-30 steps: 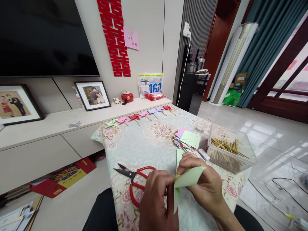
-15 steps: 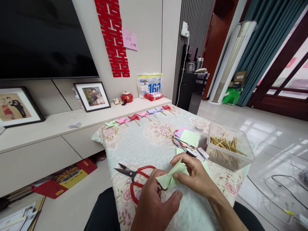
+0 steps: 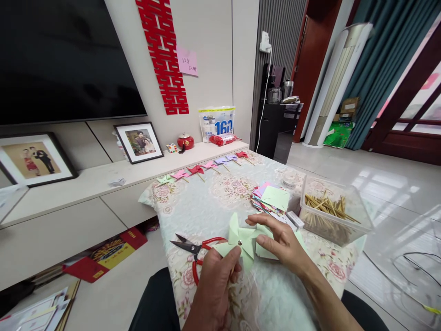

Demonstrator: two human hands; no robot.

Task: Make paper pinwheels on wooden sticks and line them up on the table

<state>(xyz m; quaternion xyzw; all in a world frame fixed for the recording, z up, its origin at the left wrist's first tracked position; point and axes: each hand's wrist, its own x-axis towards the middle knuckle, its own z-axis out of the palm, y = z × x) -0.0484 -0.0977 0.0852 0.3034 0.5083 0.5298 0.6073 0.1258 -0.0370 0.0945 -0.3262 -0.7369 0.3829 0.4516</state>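
Note:
A light green paper pinwheel (image 3: 246, 243) faces up toward me, its blades folded around a shiny pin at the centre. My left hand (image 3: 220, 269) pinches it, thumb just below the pin. Fingers spread, my right hand (image 3: 280, 241) hovers at the pinwheel's right blade; whether it touches the paper I cannot tell. Left of the pinwheel lie red-handled scissors (image 3: 193, 250) with parted blades, partly covered by my left hand. Beneath my right hand, light green paper sheets (image 3: 267, 252) rest on the tablecloth.
A stack of coloured paper squares (image 3: 274, 197) and a clear plastic box (image 3: 334, 232) of thin wooden sticks (image 3: 327, 207) stand at the right. Several finished pinwheels (image 3: 196, 170) line the table's far edge. Behind is a white cabinet (image 3: 131, 191) with framed photos.
The pinwheel has turned from edge-on to facing me, showing its pin. My left thumb has closed onto it, while my right fingers have loosened from the paper. The view has shifted slightly.

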